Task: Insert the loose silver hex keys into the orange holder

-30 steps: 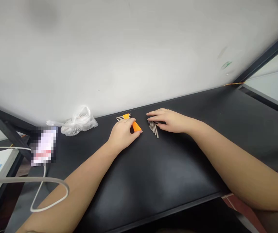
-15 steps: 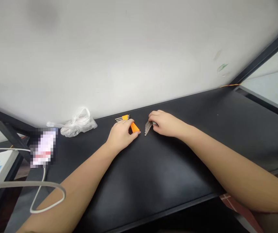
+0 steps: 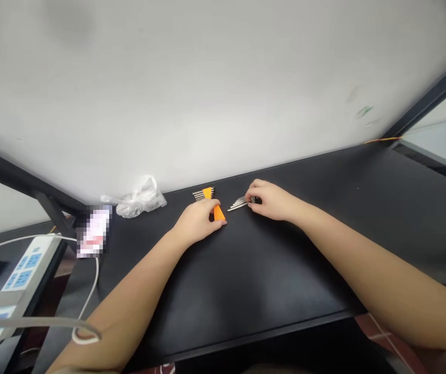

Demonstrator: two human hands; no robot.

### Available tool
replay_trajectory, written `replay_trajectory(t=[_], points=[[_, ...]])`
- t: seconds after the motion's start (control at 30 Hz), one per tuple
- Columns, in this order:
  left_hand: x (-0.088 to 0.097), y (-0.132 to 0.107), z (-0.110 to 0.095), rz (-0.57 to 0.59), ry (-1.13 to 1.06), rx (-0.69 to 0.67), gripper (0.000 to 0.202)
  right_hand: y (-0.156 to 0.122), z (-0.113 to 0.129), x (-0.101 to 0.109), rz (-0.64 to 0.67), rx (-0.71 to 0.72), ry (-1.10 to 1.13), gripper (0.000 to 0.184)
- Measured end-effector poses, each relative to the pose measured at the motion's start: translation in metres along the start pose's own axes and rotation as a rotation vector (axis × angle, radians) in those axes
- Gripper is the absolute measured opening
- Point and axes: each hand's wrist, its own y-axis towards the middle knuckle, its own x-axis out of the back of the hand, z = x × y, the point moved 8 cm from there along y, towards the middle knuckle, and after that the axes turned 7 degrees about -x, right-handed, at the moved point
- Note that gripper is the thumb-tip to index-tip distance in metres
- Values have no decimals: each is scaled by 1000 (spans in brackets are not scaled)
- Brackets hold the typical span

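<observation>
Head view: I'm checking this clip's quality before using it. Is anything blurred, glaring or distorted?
In the head view, the white wall is bright and nearly washed out, a pixelated patch hides an item near the plastic bag, the black tabletop has a soft sheen, and the wide lens stretches the edges.

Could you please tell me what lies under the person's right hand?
Thin metal rods stick out leftward from beneath the right hand; their other ends are covered by the hand, so they cannot be seen.
</observation>
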Motion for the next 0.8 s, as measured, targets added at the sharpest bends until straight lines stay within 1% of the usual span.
replay_trajectory(t=[0.13, 0.2, 0.3, 0.4, 0.5, 0.6, 0.67, 0.8], points=[[-2, -3, -9, 70, -42, 24, 36, 1, 7, -1, 54, -2, -51, 10], [-4, -5, -11, 60, -56, 38, 36, 0, 13, -1, 73, 9, -120, 8], [-5, -11, -8, -35, -77, 61, 43, -2, 24, -1, 68, 68, -269, 7], [-5, -17, -5, -129, -71, 49, 48, -3, 33, -1, 23, 130, -402, 8], [-4, -20, -1, -180, -54, 28, 49, -3, 36, -3, -1, 169, -454, 9], [-3, -21, 3, -199, -52, 40, 50, -1, 36, -4, -11, 177, -425, 9], [-2, -21, 4, -201, -54, 47, 50, 0, 35, -2, -15, 183, -365, 9], [-2, -22, 4, -199, -64, 58, 49, -3, 35, 7, 4, 200, -100, 14]])
